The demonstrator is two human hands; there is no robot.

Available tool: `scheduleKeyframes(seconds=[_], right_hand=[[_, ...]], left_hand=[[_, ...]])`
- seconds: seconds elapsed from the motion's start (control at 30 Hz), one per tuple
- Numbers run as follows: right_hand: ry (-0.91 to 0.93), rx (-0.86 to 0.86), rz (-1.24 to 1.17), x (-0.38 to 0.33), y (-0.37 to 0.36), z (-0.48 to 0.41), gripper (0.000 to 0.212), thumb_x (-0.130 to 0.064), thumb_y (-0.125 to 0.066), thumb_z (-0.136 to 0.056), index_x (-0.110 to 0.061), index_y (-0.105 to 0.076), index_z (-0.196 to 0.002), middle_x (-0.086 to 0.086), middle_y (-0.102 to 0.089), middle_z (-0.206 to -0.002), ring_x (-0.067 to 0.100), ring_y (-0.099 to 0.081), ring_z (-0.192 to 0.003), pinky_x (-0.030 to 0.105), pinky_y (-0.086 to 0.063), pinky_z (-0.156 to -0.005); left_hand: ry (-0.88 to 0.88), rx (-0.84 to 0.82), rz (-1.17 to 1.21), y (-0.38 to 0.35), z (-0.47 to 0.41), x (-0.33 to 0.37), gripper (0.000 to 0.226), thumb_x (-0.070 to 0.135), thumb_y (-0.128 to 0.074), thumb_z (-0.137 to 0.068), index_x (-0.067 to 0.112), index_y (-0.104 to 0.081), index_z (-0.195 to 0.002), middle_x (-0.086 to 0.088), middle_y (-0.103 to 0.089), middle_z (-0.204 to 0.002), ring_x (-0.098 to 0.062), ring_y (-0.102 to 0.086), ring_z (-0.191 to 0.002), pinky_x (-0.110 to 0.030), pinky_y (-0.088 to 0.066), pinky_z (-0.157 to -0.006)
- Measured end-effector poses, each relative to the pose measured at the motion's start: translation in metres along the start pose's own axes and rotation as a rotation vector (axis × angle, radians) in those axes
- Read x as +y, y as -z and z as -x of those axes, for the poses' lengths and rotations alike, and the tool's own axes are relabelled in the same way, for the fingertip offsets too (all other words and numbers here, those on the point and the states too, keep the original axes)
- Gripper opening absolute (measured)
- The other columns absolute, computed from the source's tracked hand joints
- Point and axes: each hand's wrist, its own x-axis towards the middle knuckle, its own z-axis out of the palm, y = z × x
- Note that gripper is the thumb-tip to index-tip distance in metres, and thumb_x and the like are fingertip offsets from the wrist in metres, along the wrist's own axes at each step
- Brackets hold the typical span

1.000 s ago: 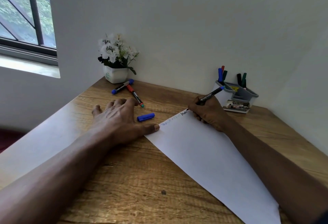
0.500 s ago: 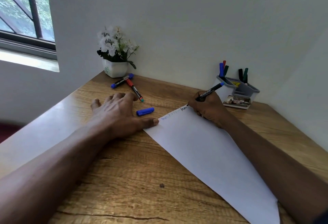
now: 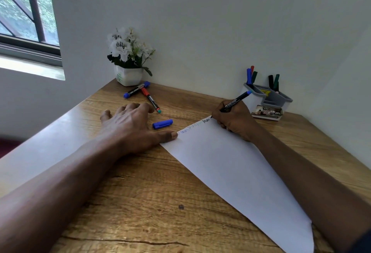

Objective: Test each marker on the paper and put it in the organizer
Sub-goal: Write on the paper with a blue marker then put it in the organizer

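Observation:
My right hand [image 3: 233, 120] grips a black marker with a blue end [image 3: 235, 101], its tip down on the far corner of the white paper [image 3: 236, 172]. Short words in blue, green and black run along the paper's top edge. My left hand [image 3: 132, 127] lies flat on the table, thumb pressing the paper's left corner. A loose blue cap [image 3: 162, 123] lies just beyond that thumb. A blue-capped marker [image 3: 136, 89] and a red marker [image 3: 150, 99] lie past my left fingers. The grey organizer [image 3: 269, 97] at the back right holds several markers.
A white pot of white flowers [image 3: 129, 60] stands in the table's back left corner against the wall. A small printed box [image 3: 268, 112] sits in front of the organizer. The wooden table [image 3: 140, 202] ends at an angled edge on the left, below a window [image 3: 26, 12].
Both hands stay in place on the paper. The marker tip in my right hand keeps working at the end of the written line. The camera has shifted slightly.

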Motion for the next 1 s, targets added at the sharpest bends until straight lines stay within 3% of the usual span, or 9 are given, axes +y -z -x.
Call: scheduleKeyframes(seconds=[0.6,1.0], right_hand=[[-0.035,0.096,0.019,0.0009,-0.0043,-0.0015,0.014,-0.009,-0.079,-0.080,-0.009,-0.067,-0.073,0.005,-0.065,-0.058,0.011,-0.055,-0.045,0.023,-0.045,-0.045],[-0.040,0.142,0.045,0.0006,-0.0067,-0.0008,0.014,-0.014,-0.077,-0.083,-0.007,-0.068,-0.074,0.006,-0.068,-0.060,0.010,-0.056,-0.045,0.023,-0.047,-0.046]], left_hand=[[0.003,-0.009,-0.005,0.0004,0.0002,-0.0013,0.108,0.098,-0.044,-0.058,0.041,-0.037,-0.149,-0.001,-0.033,-0.162,-0.026,-0.030,-0.149,-0.059,-0.016,-0.120],[0.005,-0.013,-0.007,0.0012,0.0014,-0.0003,0.101,0.095,-0.048,-0.064,0.040,-0.037,-0.148,0.000,-0.033,-0.163,-0.025,-0.029,-0.150,-0.059,-0.014,-0.121]])
